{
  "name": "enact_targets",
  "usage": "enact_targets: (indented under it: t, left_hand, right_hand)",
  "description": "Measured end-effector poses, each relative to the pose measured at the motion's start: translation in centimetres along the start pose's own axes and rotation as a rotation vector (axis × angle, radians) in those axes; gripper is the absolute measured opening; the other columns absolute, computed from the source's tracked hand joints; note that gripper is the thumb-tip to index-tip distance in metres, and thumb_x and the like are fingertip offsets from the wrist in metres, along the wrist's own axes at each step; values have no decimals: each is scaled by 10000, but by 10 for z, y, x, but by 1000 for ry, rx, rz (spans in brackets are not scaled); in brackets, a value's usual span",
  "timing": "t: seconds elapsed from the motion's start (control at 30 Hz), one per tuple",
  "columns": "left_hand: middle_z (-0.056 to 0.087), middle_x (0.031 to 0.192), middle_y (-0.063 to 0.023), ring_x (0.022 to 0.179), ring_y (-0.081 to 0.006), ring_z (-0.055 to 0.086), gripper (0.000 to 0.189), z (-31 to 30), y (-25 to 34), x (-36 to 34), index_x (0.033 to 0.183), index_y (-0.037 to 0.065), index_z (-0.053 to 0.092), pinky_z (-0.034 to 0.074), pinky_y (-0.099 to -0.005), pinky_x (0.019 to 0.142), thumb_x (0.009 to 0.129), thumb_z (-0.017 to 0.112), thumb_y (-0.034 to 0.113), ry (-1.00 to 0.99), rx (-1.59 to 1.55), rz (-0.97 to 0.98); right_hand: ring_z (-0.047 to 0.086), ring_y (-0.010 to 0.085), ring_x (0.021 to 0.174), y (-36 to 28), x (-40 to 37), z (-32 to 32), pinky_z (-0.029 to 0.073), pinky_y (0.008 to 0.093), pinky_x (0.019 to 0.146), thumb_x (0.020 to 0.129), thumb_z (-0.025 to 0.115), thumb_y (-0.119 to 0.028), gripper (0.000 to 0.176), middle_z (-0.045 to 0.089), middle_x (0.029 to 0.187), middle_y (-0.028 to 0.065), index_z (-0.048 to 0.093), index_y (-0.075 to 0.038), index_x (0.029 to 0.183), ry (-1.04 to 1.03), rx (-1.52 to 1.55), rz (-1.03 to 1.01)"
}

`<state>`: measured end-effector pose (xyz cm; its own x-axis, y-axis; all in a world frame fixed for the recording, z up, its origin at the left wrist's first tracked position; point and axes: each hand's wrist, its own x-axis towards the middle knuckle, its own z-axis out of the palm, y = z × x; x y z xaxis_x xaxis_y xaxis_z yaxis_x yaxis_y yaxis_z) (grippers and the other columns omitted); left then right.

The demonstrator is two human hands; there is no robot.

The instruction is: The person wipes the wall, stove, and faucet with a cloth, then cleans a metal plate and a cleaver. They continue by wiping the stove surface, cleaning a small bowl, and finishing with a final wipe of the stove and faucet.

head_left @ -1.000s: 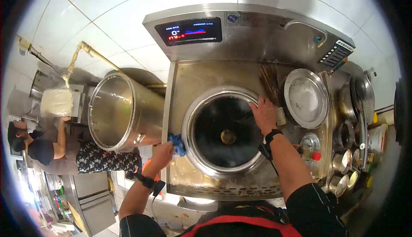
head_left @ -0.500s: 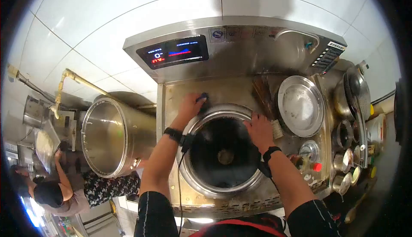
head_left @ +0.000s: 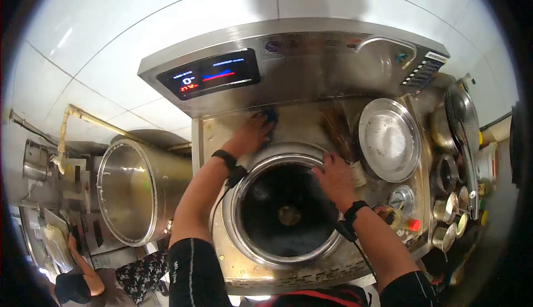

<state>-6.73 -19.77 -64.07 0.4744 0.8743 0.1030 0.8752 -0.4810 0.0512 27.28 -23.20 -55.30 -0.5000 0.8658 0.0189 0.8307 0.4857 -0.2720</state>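
Observation:
My left hand (head_left: 253, 135) is pressed around a dark blue cloth or pad (head_left: 270, 116) on the steel stove top (head_left: 222, 132), behind and left of the wok. My right hand (head_left: 336, 180) lies with fingers spread on the right rim of the black wok (head_left: 283, 210), holding nothing that shows. Just right of those fingers are a brush's pale bound handle (head_left: 357, 175) and its dark bristles (head_left: 336, 125). Farther right rests a round metal basin (head_left: 390, 139).
A large steel pot (head_left: 129, 193) stands left. A red-capped bottle (head_left: 401, 219) lies at the right, near small seasoning pots (head_left: 444, 210) and a ladle (head_left: 471, 168). Behind is a control panel (head_left: 208, 75). Another person (head_left: 94, 285) works at lower left.
My left hand has moved with the blue item a little toward the back panel. The right hand has stayed on the rim. The view has shifted slightly, and the other person appears lower.

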Motion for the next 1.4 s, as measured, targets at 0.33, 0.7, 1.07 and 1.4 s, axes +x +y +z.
enact_targets:
  t: [0.33, 0.7, 1.07, 1.4]
  left_hand:
    - [339, 1473, -194, 1365, -397, 293, 757, -50, -32, -60, 1402, 233, 420, 250, -457, 1133, 709, 725, 263, -254, -50, -281]
    - [519, 1256, -292, 1258, -421, 425, 654, -52, -58, -110, 1329, 48, 472, 204, -502, 1134, 689, 576, 130, -135, 276, -326]
    - [443, 1349, -309, 1307, -383, 396, 578, -69, 101, -205, 1372, -43, 392, 184, -459, 1151, 839, 487, 159, -473, 333, -373]
    - [403, 1367, -313, 1332, -413, 333, 511, -64, 315, -306, 1262, -114, 474, 193, -464, 1148, 809, 512, 118, -324, 80, -648]
  right_hand:
    - [544, 362, 1062, -1, -5, 3, 456, 454, 895, 865, 605, -397, 572, 541, 1197, 200, 482, 4, 1254, 4, -64, 16]
    - [582, 337, 1013, 7, -5, 12, 513, 423, 811, 917, 506, -483, 571, 571, 1160, 196, 509, -16, 1244, 112, -205, -77]
    - [610, 328, 906, 3, -1, 11, 531, 417, 744, 929, 492, -482, 515, 595, 1002, 196, 546, -18, 1143, 108, -271, -93]
    - [632, 371, 907, 4, -2, 10, 538, 434, 741, 947, 461, -474, 498, 620, 954, 219, 543, -2, 1085, 130, -248, -128]
